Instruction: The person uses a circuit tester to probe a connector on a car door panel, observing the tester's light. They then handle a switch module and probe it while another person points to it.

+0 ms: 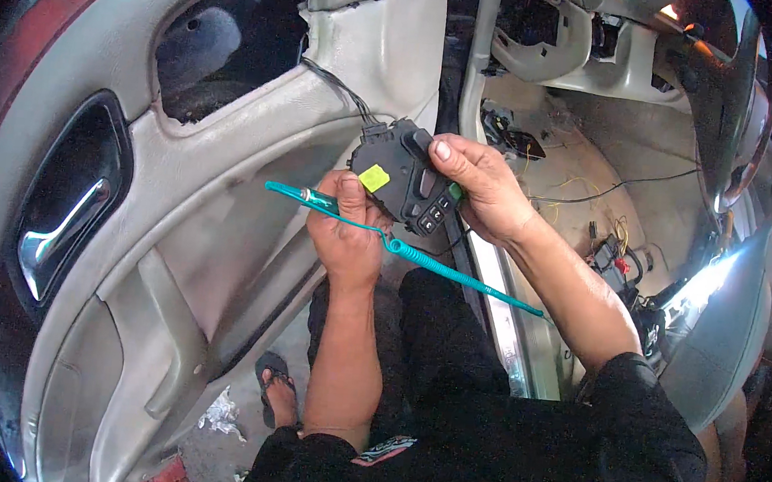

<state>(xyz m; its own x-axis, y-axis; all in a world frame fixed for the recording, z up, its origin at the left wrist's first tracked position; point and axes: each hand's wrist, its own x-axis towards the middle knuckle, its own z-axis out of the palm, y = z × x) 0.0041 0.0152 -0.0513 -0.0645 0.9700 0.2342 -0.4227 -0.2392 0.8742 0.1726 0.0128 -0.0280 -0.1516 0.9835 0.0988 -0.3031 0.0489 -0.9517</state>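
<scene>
Between my two hands is a black seat control switch module with numbered buttons and a yellow sticker, held up in front of the car's door panel. My right hand grips its right side, thumb on top. My left hand closes round its lower left edge and also holds a teal test light. A coiled teal cord runs from the tester to the right, below the module. Black wires join the module's upper end to the opening in the door panel.
The beige door panel has a ragged opening and a chrome inner handle. To the right, loose wires and connectors lie on the car floor beside a grey seat. Crumpled foil lies near my foot.
</scene>
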